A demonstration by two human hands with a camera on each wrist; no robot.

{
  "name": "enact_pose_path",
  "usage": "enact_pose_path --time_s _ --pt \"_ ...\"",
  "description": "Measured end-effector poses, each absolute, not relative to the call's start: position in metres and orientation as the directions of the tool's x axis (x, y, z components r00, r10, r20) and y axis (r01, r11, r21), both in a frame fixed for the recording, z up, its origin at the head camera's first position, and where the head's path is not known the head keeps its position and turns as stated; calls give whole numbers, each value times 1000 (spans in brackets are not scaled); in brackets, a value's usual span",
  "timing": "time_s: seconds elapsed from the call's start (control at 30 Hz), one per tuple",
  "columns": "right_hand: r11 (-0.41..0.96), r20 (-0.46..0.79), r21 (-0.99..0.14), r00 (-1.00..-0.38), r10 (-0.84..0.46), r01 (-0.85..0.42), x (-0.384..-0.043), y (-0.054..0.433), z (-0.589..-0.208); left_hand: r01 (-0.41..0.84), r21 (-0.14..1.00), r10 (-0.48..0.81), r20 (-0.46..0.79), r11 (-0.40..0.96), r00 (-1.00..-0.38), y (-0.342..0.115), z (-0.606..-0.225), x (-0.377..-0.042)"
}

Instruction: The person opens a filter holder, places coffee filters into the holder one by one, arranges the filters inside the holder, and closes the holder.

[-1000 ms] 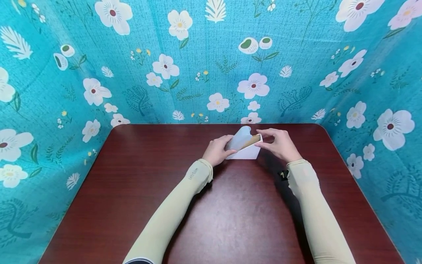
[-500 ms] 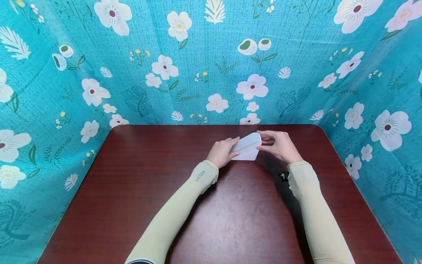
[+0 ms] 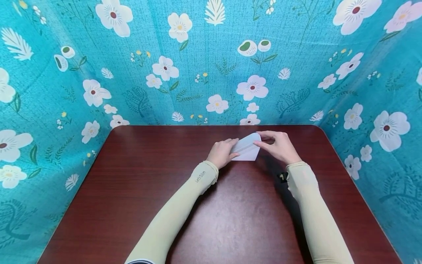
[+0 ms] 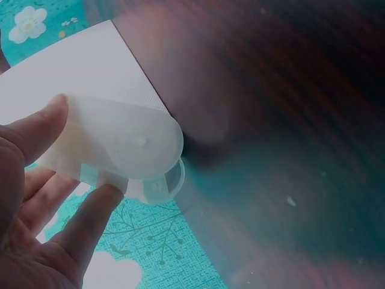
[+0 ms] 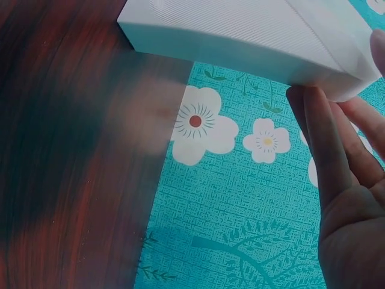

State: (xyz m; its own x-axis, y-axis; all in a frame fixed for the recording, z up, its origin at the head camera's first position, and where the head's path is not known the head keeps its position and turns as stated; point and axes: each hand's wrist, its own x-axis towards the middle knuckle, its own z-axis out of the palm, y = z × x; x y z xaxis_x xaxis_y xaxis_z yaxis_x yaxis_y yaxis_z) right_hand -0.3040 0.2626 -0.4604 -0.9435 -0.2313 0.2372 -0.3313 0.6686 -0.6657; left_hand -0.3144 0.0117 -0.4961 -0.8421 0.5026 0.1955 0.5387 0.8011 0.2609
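A white box (image 3: 248, 154) with a slanted top stands at the back of the table, its pale lid (image 3: 248, 141) down over the top. My left hand (image 3: 220, 153) grips its lower left end. In the left wrist view, the thumb presses one side and the fingers (image 4: 96, 217) curl round the other, beside a translucent rounded end piece (image 4: 150, 144) of the lid. My right hand (image 3: 280, 146) pinches the high right end, thumb on the near side. In the right wrist view, its fingers (image 5: 328, 144) touch the ribbed white box (image 5: 240, 39). The inside is hidden.
The dark red-brown table (image 3: 224, 212) has its back edge just behind the box. A teal flowered curtain (image 3: 197, 73) hangs round the back and sides. A small dark object (image 3: 282, 177) shows at the right wrist.
The lid, raised with brown showing inside the box one second ago, has come down over the top. My left hand moved slightly right; the right thumb shifted onto the box's near top corner.
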Motion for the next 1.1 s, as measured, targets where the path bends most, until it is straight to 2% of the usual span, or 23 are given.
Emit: enact_pose_path --time_s 0.63,1.1 --pt "624 244 -691 -930 -274 -365 -307 225 -458 493 416 456 193 764 -869 -34 -501 -320" --pt "602 236 -704 -924 -300 -375 -311 199 -457 464 436 422 194 771 -885 -61 -500 -315"
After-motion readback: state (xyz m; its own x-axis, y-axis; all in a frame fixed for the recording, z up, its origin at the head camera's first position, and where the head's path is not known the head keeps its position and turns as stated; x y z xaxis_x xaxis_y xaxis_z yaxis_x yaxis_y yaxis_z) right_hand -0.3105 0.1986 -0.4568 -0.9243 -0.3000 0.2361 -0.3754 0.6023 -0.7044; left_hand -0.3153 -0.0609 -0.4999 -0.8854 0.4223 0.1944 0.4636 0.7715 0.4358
